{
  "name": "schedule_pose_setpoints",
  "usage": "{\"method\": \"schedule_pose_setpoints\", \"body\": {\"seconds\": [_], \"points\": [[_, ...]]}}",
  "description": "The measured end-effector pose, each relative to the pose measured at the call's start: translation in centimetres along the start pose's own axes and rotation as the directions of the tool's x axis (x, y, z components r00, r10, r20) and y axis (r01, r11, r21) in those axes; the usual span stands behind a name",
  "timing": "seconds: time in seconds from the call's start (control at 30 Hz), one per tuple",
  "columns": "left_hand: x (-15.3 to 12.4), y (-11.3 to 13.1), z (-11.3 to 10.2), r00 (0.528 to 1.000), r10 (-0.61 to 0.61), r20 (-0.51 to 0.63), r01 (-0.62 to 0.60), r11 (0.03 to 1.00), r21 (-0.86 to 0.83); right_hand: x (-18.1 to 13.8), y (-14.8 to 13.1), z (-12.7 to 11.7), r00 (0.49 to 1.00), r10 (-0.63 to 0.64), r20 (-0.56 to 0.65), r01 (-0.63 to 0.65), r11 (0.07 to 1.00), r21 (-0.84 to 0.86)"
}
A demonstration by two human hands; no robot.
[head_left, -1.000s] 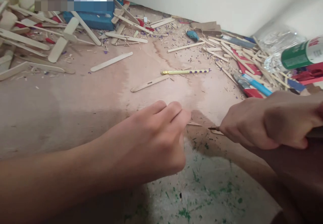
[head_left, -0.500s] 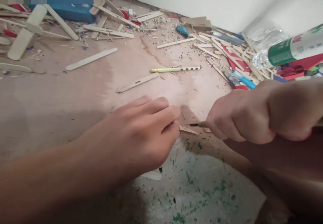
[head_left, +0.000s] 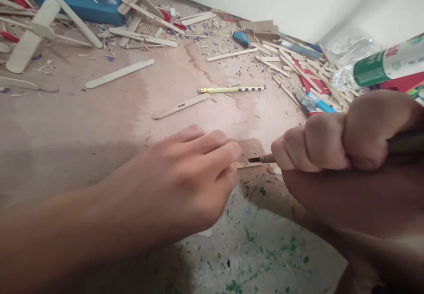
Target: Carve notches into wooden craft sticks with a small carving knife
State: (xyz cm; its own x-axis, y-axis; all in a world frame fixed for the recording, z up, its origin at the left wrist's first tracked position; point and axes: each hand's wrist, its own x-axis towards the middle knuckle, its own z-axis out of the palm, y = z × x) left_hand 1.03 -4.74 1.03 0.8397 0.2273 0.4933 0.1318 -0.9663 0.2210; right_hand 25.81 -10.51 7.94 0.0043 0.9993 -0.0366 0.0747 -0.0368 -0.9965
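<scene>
My left hand [head_left: 195,174] is closed, its fingers pinching a thin wooden craft stick [head_left: 247,165]. The stick's far end juts out to the right, low over the table. Wrapped in a fist, my right hand [head_left: 327,141] grips a dark-handled tool [head_left: 406,146] with a slim shaft and a flat dark tip. That tip lies just above the stick's exposed end; whether they touch I cannot tell. The rounded end of a light wooden piece [head_left: 274,169] shows below the right fingers. Beyond the hands lie a slotted craft stick [head_left: 180,106] and a yellow pencil [head_left: 228,90].
Craft sticks [head_left: 145,37] and shavings clutter the back left beside a blue box [head_left: 89,11]. At the right are a heap of sticks [head_left: 304,70], a blue pen [head_left: 319,102] and a plastic bottle [head_left: 371,69]. A white wall [head_left: 281,2] rises behind. Green marks spot the near surface.
My right hand has turned, showing more of the dark handle, and the tool's tip has risen slightly. The stick's exposed end now lies more level. My left hand has barely shifted.
</scene>
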Motion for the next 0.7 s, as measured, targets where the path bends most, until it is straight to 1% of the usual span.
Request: {"method": "schedule_pose_setpoints", "body": {"seconds": [0.07, 0.1, 0.17, 0.3, 0.37, 0.4, 0.5, 0.6, 0.7], "points": [[-0.1, 0.1, 0.1, 1.0, -0.009, -0.027, 0.009, 1.0, 0.008, 0.2, -0.2, 0.4, 0.998, 0.038, 0.058, -0.043, 0.996, 0.078], [-0.1, 0.1, 0.3, 0.999, -0.015, -0.039, 0.016, 1.0, 0.012, 0.2, -0.2, 0.5, 0.997, 0.05, 0.062, -0.056, 0.993, 0.106], [-0.3, 0.3, 0.6, 0.999, -0.02, -0.035, 0.021, 1.0, 0.014, 0.2, -0.2, 0.7, 0.998, 0.065, 0.02, -0.067, 0.99, 0.127], [-0.5, 0.7, 1.1, 0.998, -0.036, -0.05, 0.035, 0.999, -0.011, 0.5, -0.4, 1.2, 0.989, 0.106, -0.107, -0.09, 0.986, 0.143], [-0.5, 0.7, 1.0, 0.995, -0.053, -0.086, 0.052, 0.998, -0.019, 0.8, -0.7, 1.5, 0.982, 0.136, -0.132, -0.115, 0.981, 0.156], [-0.4, 0.6, 0.8, 0.996, -0.047, -0.08, 0.045, 0.999, -0.021, 0.9, -0.8, 1.6, 0.98, 0.145, -0.136, -0.122, 0.979, 0.161], [-0.1, 0.2, -0.1, 1.0, -0.003, -0.019, 0.002, 1.0, -0.029, 0.9, -0.8, 1.6, 0.98, 0.121, -0.155, -0.099, 0.984, 0.145], [-0.1, 0.0, -0.6, 0.999, 0.029, 0.037, -0.028, 0.999, -0.023, 0.5, -0.5, 1.7, 0.978, 0.082, -0.192, -0.068, 0.994, 0.08], [-0.2, 0.3, 0.0, 1.0, -0.002, -0.023, 0.001, 1.0, -0.007, 0.0, -0.2, 1.9, 0.982, 0.046, -0.185, -0.045, 0.999, 0.01]]}}
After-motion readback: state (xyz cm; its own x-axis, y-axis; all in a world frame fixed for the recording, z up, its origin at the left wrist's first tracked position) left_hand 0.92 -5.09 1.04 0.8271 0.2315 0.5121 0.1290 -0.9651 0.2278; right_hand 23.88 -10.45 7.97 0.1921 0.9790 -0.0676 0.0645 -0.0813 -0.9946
